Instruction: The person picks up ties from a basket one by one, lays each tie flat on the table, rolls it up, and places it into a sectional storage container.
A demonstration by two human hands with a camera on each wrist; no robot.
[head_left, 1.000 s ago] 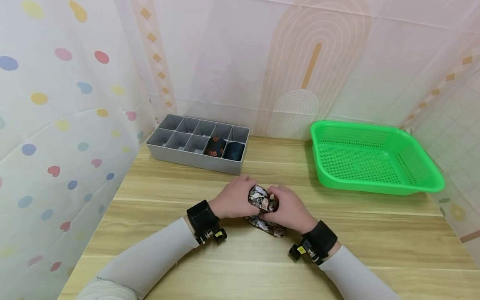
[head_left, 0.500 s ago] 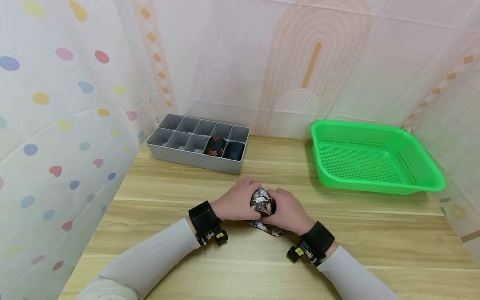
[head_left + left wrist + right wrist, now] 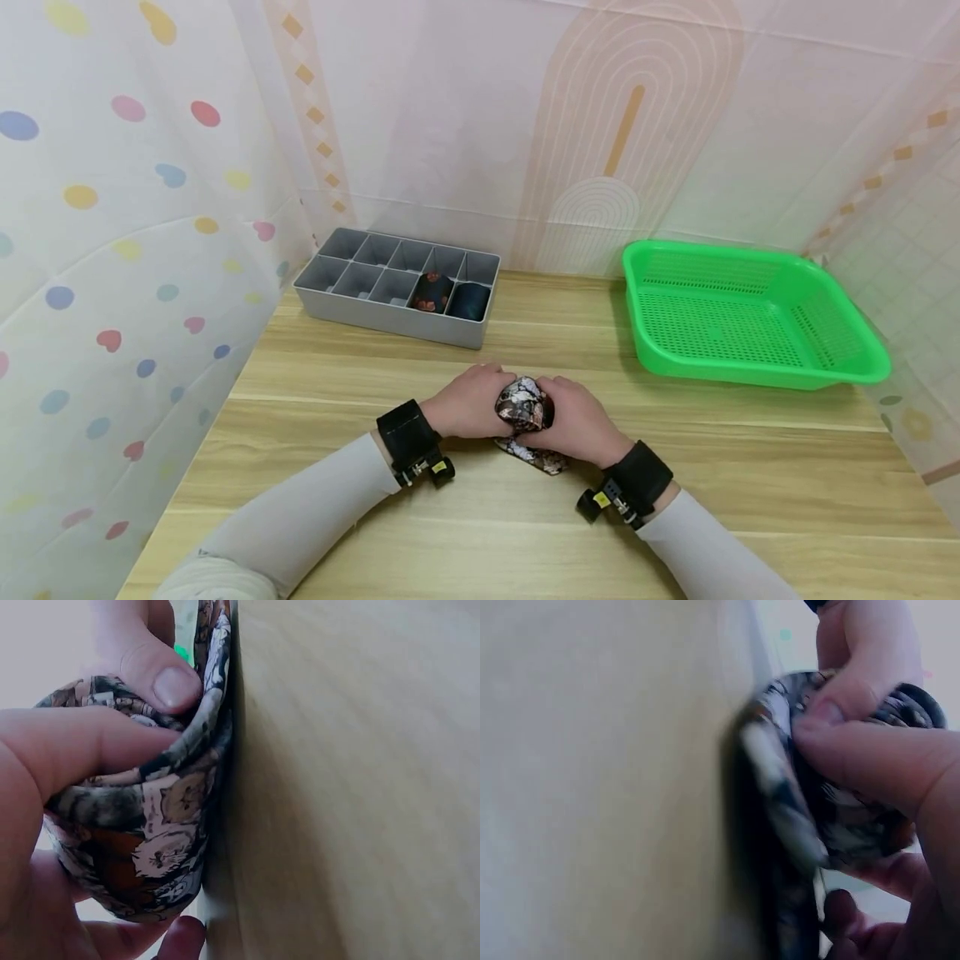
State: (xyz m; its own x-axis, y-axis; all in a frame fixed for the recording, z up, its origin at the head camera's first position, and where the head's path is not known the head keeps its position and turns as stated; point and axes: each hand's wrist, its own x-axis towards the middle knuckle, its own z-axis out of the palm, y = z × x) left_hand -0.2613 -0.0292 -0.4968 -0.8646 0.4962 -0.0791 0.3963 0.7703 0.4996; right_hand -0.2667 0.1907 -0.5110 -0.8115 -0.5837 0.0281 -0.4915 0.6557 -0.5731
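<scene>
A necktie (image 3: 521, 404) with a dense print of cats in white, brown and black is part rolled up on the table, between both hands in the head view. Its free end (image 3: 551, 461) lies flat toward the person. My left hand (image 3: 468, 406) curls round the roll's left side; in the left wrist view, the thumb reaches into the open end of the roll (image 3: 169, 847). From the other side my right hand (image 3: 581, 423) grips the same roll, its thumb pressing into the coil (image 3: 851, 817) in the right wrist view. The inner turns are partly hidden by fingers.
Behind the hands to the left stands a grey divided box (image 3: 390, 321). Its two front right compartments hold a dark floral roll (image 3: 432, 293) and a navy roll (image 3: 469, 302). At the back right is a green perforated basket (image 3: 750, 371). Patterned curtains border the wooden table (image 3: 480, 533).
The necktie roll looks tighter, with the loose loop near the right hand now tucked in. Both hands have shifted only slightly, and the fingers have adjusted round the roll.
</scene>
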